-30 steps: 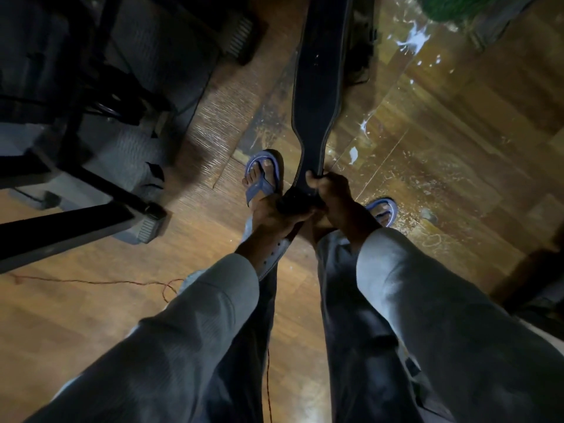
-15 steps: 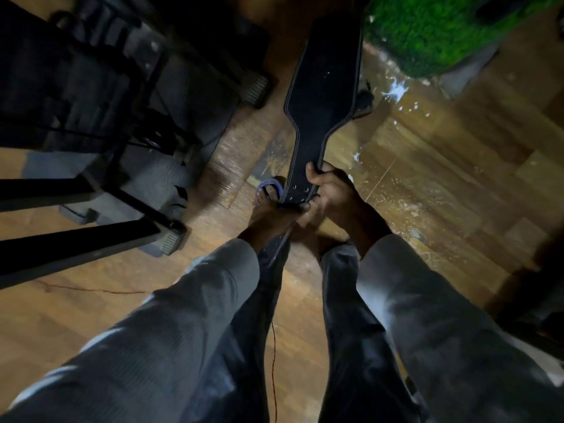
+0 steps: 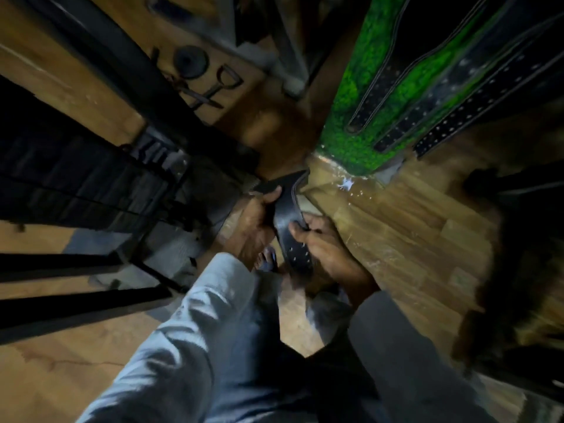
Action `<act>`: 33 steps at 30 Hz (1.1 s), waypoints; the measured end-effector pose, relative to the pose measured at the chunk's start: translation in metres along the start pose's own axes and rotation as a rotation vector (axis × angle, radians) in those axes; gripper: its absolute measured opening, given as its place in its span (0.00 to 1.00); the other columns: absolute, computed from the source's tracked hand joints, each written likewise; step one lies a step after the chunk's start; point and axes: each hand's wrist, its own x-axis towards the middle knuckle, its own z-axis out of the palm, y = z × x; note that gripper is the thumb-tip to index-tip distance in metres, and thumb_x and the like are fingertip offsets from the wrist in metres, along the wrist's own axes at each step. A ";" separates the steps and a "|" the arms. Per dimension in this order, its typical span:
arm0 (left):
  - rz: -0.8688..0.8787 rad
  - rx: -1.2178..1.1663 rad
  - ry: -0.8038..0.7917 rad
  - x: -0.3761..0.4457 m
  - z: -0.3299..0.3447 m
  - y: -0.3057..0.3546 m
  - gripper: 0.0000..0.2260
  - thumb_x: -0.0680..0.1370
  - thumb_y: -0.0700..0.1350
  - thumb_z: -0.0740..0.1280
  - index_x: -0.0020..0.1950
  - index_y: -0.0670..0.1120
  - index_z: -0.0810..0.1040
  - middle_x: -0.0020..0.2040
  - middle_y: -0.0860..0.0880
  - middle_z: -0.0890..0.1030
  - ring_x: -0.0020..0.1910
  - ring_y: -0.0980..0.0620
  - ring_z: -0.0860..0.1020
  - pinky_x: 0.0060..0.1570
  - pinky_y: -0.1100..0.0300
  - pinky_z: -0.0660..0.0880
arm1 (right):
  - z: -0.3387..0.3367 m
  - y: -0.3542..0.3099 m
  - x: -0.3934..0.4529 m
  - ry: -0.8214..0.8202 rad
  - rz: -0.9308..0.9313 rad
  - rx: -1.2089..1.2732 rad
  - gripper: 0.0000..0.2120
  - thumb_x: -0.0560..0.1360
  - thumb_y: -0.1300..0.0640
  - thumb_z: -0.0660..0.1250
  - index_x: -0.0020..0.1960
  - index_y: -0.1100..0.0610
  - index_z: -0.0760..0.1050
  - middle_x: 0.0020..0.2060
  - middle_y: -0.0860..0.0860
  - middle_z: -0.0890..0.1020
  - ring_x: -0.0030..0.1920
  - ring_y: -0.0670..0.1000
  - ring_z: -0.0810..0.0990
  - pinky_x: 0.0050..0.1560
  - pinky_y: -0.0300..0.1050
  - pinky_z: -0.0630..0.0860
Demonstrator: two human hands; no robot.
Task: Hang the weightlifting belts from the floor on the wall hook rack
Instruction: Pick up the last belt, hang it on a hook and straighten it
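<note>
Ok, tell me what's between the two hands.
In the head view, the black belt runs between the left hand and the right hand; both grip its holed strap end, so nothing else separates them.

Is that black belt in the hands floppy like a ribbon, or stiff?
Probably stiff but bendy: the belt curves gently between the left hand and right hand rather than drooping. It looks thick with stitched edges, so likely heavy. Using both hands suggests it is awkward.
</note>
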 end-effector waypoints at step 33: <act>0.452 0.576 -0.607 -0.198 0.158 0.105 0.20 0.66 0.23 0.71 0.56 0.31 0.82 0.52 0.34 0.85 0.51 0.38 0.85 0.53 0.49 0.81 | -0.165 -0.271 -0.117 -0.125 -0.048 0.609 0.19 0.77 0.49 0.73 0.62 0.61 0.83 0.54 0.59 0.87 0.55 0.59 0.84 0.69 0.57 0.76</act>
